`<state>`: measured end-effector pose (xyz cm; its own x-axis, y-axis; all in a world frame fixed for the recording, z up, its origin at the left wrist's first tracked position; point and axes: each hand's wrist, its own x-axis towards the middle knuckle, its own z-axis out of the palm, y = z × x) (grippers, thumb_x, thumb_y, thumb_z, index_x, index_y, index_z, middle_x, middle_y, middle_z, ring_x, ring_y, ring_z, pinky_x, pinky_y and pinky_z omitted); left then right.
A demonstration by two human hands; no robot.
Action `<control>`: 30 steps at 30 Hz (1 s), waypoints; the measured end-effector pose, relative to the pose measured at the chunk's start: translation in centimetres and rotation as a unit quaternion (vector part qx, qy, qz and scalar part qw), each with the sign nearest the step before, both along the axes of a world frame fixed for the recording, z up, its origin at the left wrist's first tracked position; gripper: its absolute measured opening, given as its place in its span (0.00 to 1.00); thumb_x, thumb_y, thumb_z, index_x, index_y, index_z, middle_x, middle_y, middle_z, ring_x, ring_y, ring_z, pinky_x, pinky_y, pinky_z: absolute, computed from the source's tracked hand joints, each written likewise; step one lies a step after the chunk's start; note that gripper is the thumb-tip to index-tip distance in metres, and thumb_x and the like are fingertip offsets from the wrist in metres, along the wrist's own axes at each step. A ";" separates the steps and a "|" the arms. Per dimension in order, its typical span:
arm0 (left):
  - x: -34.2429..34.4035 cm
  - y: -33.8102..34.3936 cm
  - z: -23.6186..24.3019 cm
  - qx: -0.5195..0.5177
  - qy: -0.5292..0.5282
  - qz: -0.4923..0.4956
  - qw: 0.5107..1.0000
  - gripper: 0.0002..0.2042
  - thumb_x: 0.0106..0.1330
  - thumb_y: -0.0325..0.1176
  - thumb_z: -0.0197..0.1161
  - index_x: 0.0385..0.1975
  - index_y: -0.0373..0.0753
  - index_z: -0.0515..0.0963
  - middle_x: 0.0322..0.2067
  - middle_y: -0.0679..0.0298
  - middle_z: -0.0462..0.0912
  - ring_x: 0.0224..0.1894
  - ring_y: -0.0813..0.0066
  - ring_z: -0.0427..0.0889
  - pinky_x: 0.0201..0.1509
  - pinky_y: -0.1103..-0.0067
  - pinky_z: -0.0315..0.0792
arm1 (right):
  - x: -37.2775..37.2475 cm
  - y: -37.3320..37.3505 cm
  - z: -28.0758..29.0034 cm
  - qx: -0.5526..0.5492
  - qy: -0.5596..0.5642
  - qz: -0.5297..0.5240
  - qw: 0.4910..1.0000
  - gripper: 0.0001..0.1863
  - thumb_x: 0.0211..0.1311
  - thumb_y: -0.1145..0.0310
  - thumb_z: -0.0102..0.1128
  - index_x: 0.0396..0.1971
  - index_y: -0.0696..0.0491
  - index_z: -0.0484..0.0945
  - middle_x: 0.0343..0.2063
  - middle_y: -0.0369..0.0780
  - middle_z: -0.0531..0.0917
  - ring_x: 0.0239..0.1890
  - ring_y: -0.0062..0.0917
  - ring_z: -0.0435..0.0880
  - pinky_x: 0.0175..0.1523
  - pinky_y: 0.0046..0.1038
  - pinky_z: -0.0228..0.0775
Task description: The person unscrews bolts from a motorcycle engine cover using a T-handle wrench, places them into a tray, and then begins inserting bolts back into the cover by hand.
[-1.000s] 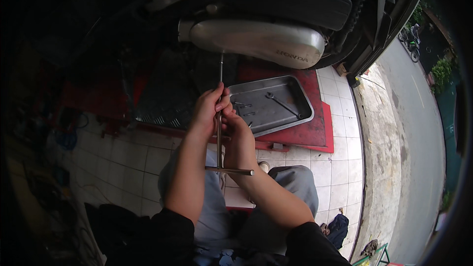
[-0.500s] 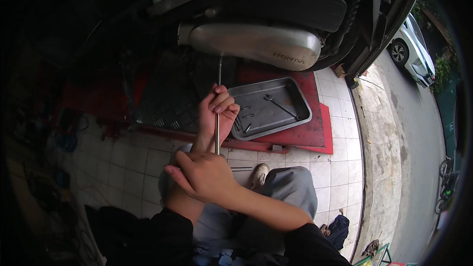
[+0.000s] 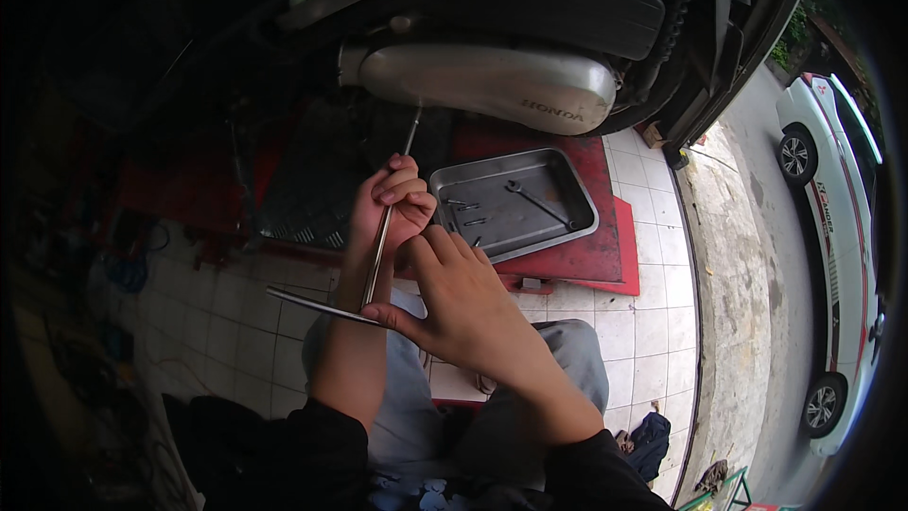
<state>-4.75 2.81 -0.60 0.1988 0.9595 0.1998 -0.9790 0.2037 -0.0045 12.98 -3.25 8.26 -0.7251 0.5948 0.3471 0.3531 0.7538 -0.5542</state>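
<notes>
T-handle wrench (image 3: 377, 263) slanting up rightward; left hand (image 3: 392, 201) curled round shaft (image 3: 410, 135); right hand (image 3: 461, 301) loosely spread, thumb against crossbar (image 3: 317, 304); silver cover (image 3: 482, 78) above, at wrench's far end; metal tray (image 3: 506, 227) with spanner (image 3: 544, 205) on red platform (image 3: 610, 251).

Head-worn fisheye, looking down, hands (image 3: 459, 293) near

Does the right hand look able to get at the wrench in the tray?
Probably yes: the right hand appears close to the tray, and nothing covers the wrench.
</notes>
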 end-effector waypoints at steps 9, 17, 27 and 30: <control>0.5 -0.1 1.1 -0.035 0.093 0.030 0.995 0.12 0.77 0.36 0.42 0.29 0.45 0.67 0.11 0.79 0.58 0.16 0.87 0.63 0.35 0.82 0.65 | 3.2 0.6 0.7 -0.092 -0.131 0.134 0.978 0.15 0.60 0.57 0.64 0.35 0.55 0.78 0.18 0.43 0.81 0.23 0.37 0.83 0.31 0.36 0.73; -0.9 0.8 0.6 -0.025 0.306 0.034 0.951 0.16 0.76 0.48 0.46 0.28 0.46 0.66 0.12 0.79 0.58 0.17 0.86 0.64 0.33 0.82 0.69 | 3.3 -0.3 3.2 -0.136 0.108 0.065 0.983 0.09 0.52 0.69 0.73 0.29 0.54 0.80 0.24 0.39 0.84 0.24 0.26 0.85 0.29 0.25 0.73; -1.3 0.5 1.8 -0.036 0.576 0.074 0.813 0.22 0.75 0.54 0.44 0.38 0.39 0.73 0.19 0.67 0.75 0.22 0.78 0.75 0.35 0.81 0.70 | 0.7 -0.7 1.9 -0.101 0.220 0.096 0.965 0.12 0.47 0.67 0.75 0.28 0.55 0.81 0.25 0.36 0.82 0.23 0.24 0.80 0.30 0.25 0.70; -1.4 -0.7 2.6 -0.087 0.697 0.182 0.688 0.22 0.75 0.53 0.46 0.41 0.37 0.73 0.26 0.65 0.79 0.26 0.80 0.76 0.35 0.82 0.69 | -0.1 -0.9 1.3 -0.065 0.239 0.096 0.964 0.13 0.46 0.67 0.76 0.28 0.55 0.81 0.25 0.35 0.81 0.22 0.24 0.78 0.31 0.25 0.68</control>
